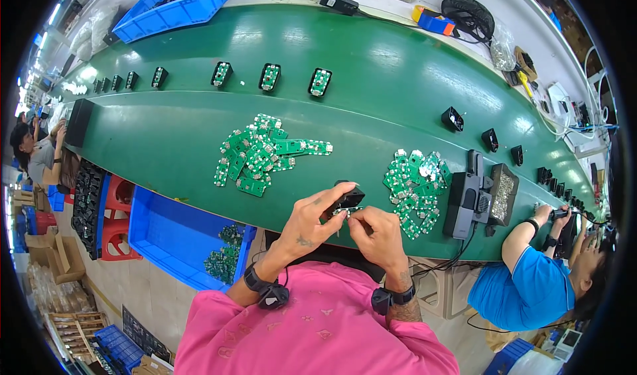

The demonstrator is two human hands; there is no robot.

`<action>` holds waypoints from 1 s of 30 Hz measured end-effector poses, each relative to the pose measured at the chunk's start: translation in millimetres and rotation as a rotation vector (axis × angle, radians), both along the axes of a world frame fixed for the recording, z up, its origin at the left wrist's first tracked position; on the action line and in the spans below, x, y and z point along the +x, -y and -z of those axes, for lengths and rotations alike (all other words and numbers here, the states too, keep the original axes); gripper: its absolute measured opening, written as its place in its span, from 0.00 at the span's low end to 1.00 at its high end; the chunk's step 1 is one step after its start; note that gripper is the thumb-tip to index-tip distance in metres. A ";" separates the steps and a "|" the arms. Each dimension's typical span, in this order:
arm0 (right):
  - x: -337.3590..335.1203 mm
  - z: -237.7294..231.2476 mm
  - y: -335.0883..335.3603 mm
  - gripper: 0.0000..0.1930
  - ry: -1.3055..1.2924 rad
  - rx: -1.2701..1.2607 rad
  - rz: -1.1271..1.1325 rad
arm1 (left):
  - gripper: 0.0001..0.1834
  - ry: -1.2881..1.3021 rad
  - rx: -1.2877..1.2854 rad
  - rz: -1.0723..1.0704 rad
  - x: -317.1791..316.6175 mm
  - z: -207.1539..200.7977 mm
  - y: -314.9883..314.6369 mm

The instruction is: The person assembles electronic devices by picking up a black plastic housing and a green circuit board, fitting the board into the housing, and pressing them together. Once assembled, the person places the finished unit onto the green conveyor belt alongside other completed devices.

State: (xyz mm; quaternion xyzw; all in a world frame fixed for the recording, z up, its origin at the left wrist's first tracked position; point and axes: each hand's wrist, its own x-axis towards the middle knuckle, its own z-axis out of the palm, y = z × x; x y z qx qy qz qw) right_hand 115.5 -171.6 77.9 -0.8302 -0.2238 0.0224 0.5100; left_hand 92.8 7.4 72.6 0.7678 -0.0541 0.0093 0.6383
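Observation:
Close to the near edge of the green bench, my left hand (306,224) grips a small black plastic housing (352,197) between fingers and thumb. At the housing's near side is a small green circuit board (346,211), partly covered by my fingers. My right hand (381,237) is closed in a pinch at the board's right end; the fingertips hide how far it sits in the housing. Beyond my left hand lies a loose pile of green circuit boards (255,153), and a second pile of boards (413,189) is right of my right hand.
Black housings with boards (270,76) stand in a row at the back. Empty-looking black housings (453,119) are at right. A black device (468,202) and a parts tray (503,194) flank the right pile. A blue bin (166,232) sits below left. A co-worker (524,289) works at right.

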 end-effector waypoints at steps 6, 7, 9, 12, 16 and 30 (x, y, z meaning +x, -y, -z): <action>-2.7 7.8 1.3 0.02 -0.040 0.003 -0.003 | 0.29 0.083 0.124 0.074 2.4 0.1 -7.8; -3.5 6.7 1.1 0.02 -0.043 -0.002 -0.011 | 0.29 0.082 0.117 0.090 1.9 0.1 -8.5; -4.5 6.1 0.9 0.03 -0.048 -0.009 -0.019 | 0.28 0.094 0.132 0.074 0.2 2.4 -6.8; -4.3 6.7 0.8 0.02 -0.057 -0.033 -0.034 | 0.28 0.105 0.163 0.047 -1.0 1.1 -2.8; -7.0 9.1 -8.0 0.03 0.027 -0.079 0.029 | 0.28 0.160 0.219 -0.026 -2.4 6.8 4.1; -3.3 36.0 -6.1 0.05 -0.370 0.119 0.154 | 0.35 -0.192 -0.309 0.112 -0.3 35.3 -2.1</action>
